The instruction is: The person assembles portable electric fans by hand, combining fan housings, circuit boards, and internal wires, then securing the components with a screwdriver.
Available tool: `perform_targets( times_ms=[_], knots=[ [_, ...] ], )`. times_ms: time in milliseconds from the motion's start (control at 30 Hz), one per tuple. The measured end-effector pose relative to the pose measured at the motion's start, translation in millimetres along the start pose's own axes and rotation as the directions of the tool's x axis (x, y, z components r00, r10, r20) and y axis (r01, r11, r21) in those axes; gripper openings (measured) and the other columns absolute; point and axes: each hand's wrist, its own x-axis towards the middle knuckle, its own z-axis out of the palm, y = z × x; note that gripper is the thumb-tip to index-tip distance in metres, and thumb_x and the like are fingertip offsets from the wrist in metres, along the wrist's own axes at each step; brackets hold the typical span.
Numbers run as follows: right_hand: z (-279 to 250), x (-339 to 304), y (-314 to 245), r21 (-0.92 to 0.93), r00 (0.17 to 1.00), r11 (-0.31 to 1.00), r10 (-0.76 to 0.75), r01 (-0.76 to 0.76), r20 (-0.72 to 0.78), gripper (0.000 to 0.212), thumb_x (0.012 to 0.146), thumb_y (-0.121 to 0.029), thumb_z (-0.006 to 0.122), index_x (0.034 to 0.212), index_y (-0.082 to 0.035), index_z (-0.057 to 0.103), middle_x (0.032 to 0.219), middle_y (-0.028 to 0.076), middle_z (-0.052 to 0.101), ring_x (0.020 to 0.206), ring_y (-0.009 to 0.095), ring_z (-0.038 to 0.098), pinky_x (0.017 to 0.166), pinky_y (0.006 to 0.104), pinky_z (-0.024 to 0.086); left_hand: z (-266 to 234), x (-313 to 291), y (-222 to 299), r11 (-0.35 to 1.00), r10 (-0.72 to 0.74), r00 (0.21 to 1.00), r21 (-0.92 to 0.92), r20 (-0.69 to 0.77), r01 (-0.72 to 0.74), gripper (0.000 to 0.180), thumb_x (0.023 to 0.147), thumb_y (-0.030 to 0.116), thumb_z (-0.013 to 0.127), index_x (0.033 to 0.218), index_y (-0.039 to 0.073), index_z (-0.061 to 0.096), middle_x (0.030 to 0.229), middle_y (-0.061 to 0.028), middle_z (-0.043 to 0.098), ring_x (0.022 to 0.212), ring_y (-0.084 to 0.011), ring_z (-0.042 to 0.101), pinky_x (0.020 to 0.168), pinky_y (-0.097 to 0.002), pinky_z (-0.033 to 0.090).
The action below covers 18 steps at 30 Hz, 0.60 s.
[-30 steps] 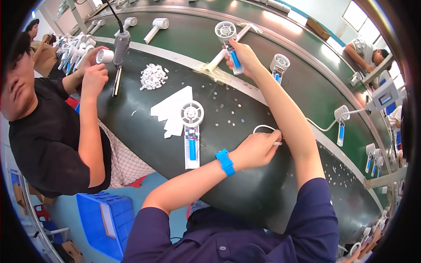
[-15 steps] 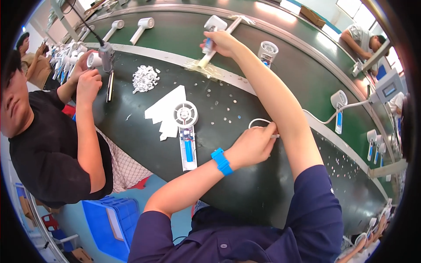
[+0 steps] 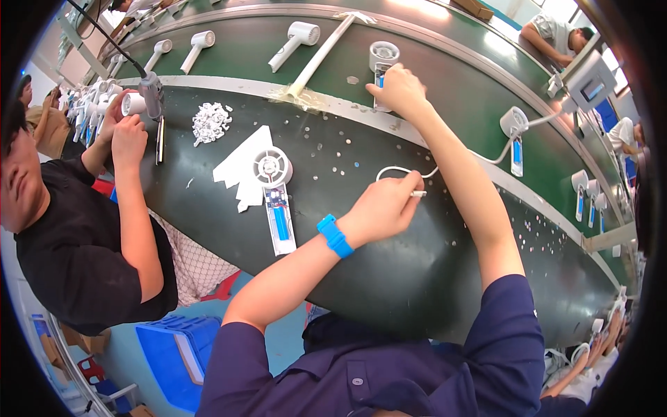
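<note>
My left hand (image 3: 387,206), with a blue band at its wrist, pinches the white plug (image 3: 418,194) of a cable above the dark table. My right hand (image 3: 405,92) reaches to the belt, its thumb across the handle of a white handheld fan (image 3: 384,51) and its fingers at the handle's right side. A blue battery shows in that open handle. Left of my left hand, another handheld fan (image 3: 272,167) lies on the table, its circuit board and blue battery bare. Farther left on the belt lies a closed white fan (image 3: 303,33).
White paper sheets (image 3: 241,161) and a heap of small white parts (image 3: 211,123) lie on the table. A taped white tube (image 3: 323,54) crosses the belt. At left a co-worker (image 3: 90,229) handles a fan beside a hanging electric screwdriver (image 3: 151,94). A blue crate (image 3: 177,354) stands below.
My right hand has let go of the closed fan, now lying on the belt, and moved right to the fan with the bare battery. My left hand still holds the plug. The view has shifted.
</note>
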Motion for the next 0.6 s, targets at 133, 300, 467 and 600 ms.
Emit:
perform_targets(
  times_ms=[133,300,467,600],
  knots=[
    [17.6,11.6,28.0,0.411,0.994,0.907,-0.06,0.093,-0.092,0.056,0.075,-0.032,0.063,0.108,0.011,0.049,0.096,0.028,0.062,0.093,0.036,0.062,0.083,0.0399,0.047,-0.5,-0.1,-1.4,0.999,-0.009,1.0,-0.035,0.021,0.01,0.014,0.081,0.0,0.058,0.092,0.001,0.049,0.067,-0.0119,0.056,0.055,-0.0247,0.056,0.053,-0.0345,0.043],
    [1.9,-43.1,25.0,0.594,0.959,0.764,-0.113,0.252,-0.261,0.044,0.079,-0.027,0.062,0.11,0.002,0.048,0.087,0.018,0.063,0.077,0.025,0.062,0.074,0.0356,0.048,-3.4,-3.0,1.0,0.999,-0.041,0.998,-0.024,0.043,0.042,0.014,0.081,0.001,0.058,0.093,0.0,0.05,0.07,-0.0119,0.057,0.057,-0.0227,0.056,0.054,-0.0327,0.044],
    [-38.2,-98.4,24.0,0.714,0.977,0.667,-0.15,0.212,-0.15,0.037,0.083,-0.021,0.063,0.106,0.0,0.043,0.083,0.012,0.062,0.067,0.015,0.061,0.061,0.0276,0.047,-7.9,-2.3,4.0,0.992,-0.117,0.989,-0.025,0.095,0.12,0.015,0.082,0.002,0.058,0.094,0.0,0.05,0.073,-0.0125,0.058,0.057,-0.0227,0.056,0.055,-0.0322,0.045],
    [-53.2,-123.4,30.2,0.929,0.978,0.354,-0.206,0.111,-0.039,0.039,0.085,-0.016,0.064,0.11,-0.004,0.038,0.081,0.01,0.062,0.061,0.011,0.058,0.052,0.0217,0.043,-6.3,-2.7,3.6,0.992,-0.114,0.99,-0.036,0.084,0.117,0.015,0.083,0.002,0.058,0.095,0.0,0.05,0.073,-0.0123,0.058,0.058,-0.0213,0.057,0.056,-0.0312,0.045]
  ],
)
